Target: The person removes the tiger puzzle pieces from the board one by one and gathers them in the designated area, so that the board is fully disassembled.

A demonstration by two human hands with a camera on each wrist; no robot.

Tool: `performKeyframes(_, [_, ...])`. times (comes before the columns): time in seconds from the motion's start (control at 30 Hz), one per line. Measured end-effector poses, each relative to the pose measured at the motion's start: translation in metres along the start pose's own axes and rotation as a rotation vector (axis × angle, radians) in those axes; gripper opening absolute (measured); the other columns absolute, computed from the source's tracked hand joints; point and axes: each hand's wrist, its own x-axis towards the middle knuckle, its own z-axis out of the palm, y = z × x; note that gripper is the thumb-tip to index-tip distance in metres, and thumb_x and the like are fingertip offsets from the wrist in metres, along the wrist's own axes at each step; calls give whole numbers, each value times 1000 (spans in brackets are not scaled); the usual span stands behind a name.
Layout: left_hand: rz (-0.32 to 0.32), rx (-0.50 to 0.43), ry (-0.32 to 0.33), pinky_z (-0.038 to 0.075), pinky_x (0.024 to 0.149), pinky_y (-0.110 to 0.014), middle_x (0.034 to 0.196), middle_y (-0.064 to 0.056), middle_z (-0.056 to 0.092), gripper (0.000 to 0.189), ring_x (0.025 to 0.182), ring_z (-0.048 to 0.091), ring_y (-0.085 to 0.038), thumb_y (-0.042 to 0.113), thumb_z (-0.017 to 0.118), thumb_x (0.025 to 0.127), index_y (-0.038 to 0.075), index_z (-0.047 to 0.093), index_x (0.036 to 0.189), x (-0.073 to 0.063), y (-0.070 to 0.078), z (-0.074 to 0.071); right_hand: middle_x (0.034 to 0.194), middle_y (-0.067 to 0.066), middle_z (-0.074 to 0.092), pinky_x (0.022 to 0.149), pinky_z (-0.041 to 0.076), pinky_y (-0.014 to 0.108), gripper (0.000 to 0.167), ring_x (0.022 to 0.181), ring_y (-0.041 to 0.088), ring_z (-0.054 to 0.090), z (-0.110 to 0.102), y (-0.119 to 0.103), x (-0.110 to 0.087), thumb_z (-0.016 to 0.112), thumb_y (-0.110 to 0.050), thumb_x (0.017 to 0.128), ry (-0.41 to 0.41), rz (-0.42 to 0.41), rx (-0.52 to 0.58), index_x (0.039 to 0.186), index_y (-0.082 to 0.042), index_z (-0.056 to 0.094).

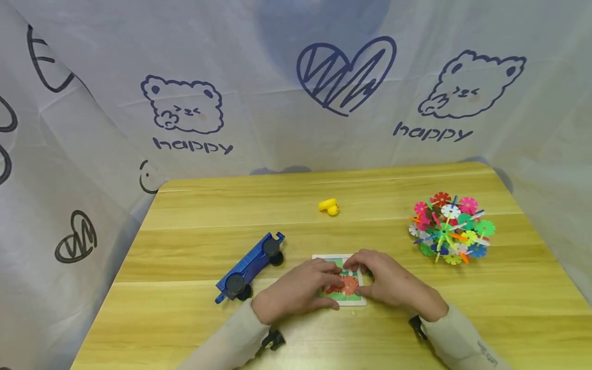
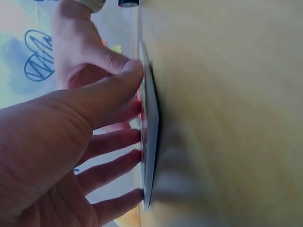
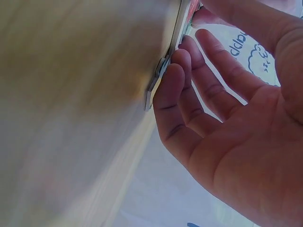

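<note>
A wood-grain table (image 1: 162, 313) with rounded far corners fills the lower part of the head view, its planks running roughly from side to side and a pale sheen lying on its near part. Behind it and at its sides hangs a creased white cloth (image 1: 263, 128), printed in dark line with a hatched heart (image 1: 347, 76) between two bear faces, each above the word "happy". On the table, a blue toy vehicle (image 1: 250, 267) with black wheels lies tipped and slanted, left of the hands; a small yellow toy (image 1: 329, 207) sits farther back, and a ball of many-coloured notched discs (image 1: 450, 228) stands to the right. The picture board (image 1: 353, 302), white-rimmed with a red and green picture, lies flat near the table's middle, between the two hands. The left hand (image 1: 300, 288) comes in palm down from the left, its fingers (image 2: 111, 144) extended and spread, tips touching the board's face, the thumb at its near edge. The right hand (image 1: 393, 280) is loosely curved, thumb and forefinger apart over the board's right side; beside its fingertips in the right wrist view lies a thin flat piece (image 3: 155, 87), and whether they touch it cannot be told. Pale sleeves cover both forearms.
</note>
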Motion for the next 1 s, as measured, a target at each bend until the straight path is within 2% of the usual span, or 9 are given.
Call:
performKeyframes(0.17, [26, 22, -5, 54, 118, -33, 143, -5, 72, 34, 132, 69, -20, 34, 78, 103, 17, 80, 133, 1, -2, -1, 121, -2, 74, 86, 58, 29, 42, 99, 9, 63, 0, 0, 0, 92, -14, 89, -4, -6, 4, 127, -12, 73])
performKeyframes(0.5, [27, 58, 3, 56, 116, -33, 142, -6, 74, 34, 131, 71, -20, 35, 80, 101, 18, 82, 130, 3, -1, -3, 117, 0, 73, 85, 58, 30, 45, 99, 10, 64, 2, 3, -1, 93, -11, 87, 29, -45, 11, 127, -12, 74])
performKeyframes(0.73, [37, 57, 15, 58, 112, -30, 139, -6, 75, 36, 127, 72, -18, 36, 81, 100, 17, 82, 130, 3, -3, -1, 117, -2, 69, 93, 59, 33, 46, 106, 13, 65, 2, -3, -1, 92, -12, 87, 5, 19, 8, 129, -13, 74])
performKeyframes(0.87, [38, 62, 17, 58, 113, -30, 139, -6, 75, 35, 127, 72, -18, 36, 81, 100, 17, 82, 130, 3, -3, -1, 116, -2, 69, 90, 60, 30, 43, 103, 11, 66, 1, -5, -2, 91, -10, 89, 22, 17, 10, 128, -12, 75])
performKeyframes(1.0, [36, 56, 16, 57, 113, -31, 140, -6, 74, 35, 127, 71, -19, 36, 81, 100, 17, 82, 130, 3, -3, -1, 109, -3, 71, 84, 59, 26, 34, 97, 7, 66, 1, -3, -1, 83, -4, 94, 63, 29, 51, 126, -12, 76])
